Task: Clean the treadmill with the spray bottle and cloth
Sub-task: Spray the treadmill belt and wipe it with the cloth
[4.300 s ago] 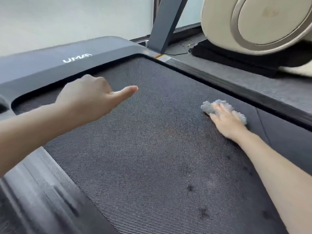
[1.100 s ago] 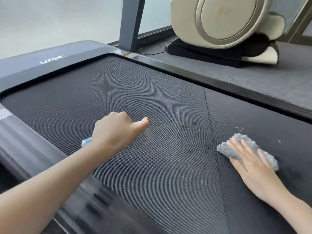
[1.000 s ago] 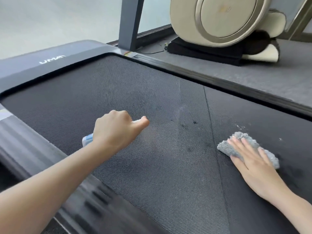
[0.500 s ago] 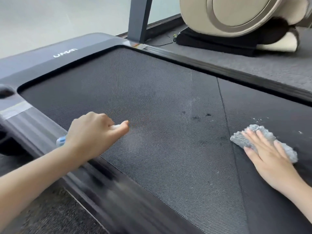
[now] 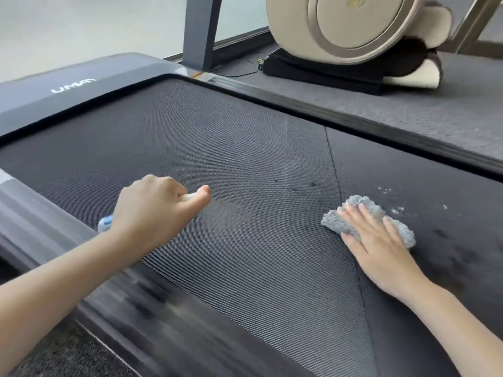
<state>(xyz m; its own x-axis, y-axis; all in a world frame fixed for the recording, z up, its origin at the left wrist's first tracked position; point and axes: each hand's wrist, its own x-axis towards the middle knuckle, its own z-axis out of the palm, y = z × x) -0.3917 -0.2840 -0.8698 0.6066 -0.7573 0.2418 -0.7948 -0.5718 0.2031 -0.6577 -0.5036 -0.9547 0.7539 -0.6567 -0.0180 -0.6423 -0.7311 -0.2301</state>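
Observation:
The treadmill's black textured belt fills the view. My left hand grips a small white spray bottle with a blue band, held low over the belt's left part; only its base and nozzle tip show, with my thumb on top. A faint mist patch lies just right of the nozzle. My right hand lies flat with straight fingers on a grey fluffy cloth, pressing it on the belt's right part. Dark wet spots and white flecks dot the belt near the cloth.
The treadmill's grey front cover and a dark upright post stand at the far end. A side rail runs along the right; beyond it grey carpet holds a beige rounded machine. The near left rail borders the floor.
My left hand with the bottle has shifted right over the belt, with a fresh mist patch ahead of it. My right hand and cloth have stayed at about the same spot.

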